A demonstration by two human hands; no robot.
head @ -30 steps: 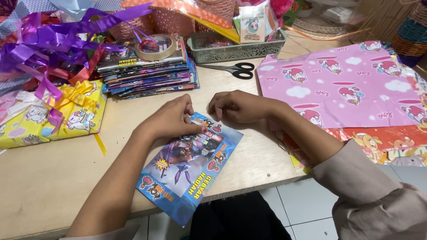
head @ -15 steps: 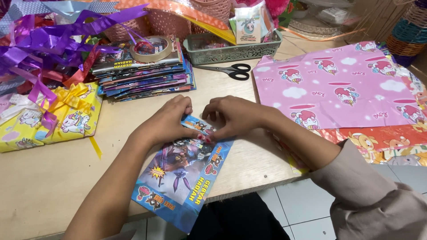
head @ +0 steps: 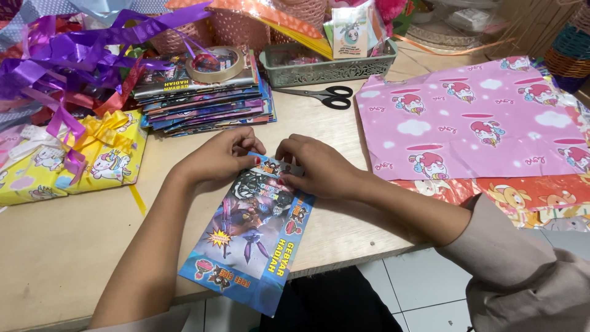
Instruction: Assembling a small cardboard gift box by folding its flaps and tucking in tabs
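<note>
A flat blue packet [head: 255,237] printed with cartoon figures lies at an angle on the wooden table [head: 74,246], its lower end hanging over the front edge. My left hand [head: 224,157] pinches the packet's top left corner. My right hand [head: 316,166] pinches its top edge from the right, fingertips almost touching the left hand's. Both hands rest on the tabletop at the packet's upper end.
A stack of similar packets [head: 203,95] with a tape roll [head: 215,63] on top stands behind. Black scissors [head: 326,96] lie near a grey basket [head: 332,67]. Pink wrapping paper [head: 473,126] spreads right. A yellow wrapped gift [head: 80,160] and purple ribbons [head: 67,67] sit left.
Both hands and the packet have stayed in nearly the same place; the fingers have shifted slightly along the packet's top edge.
</note>
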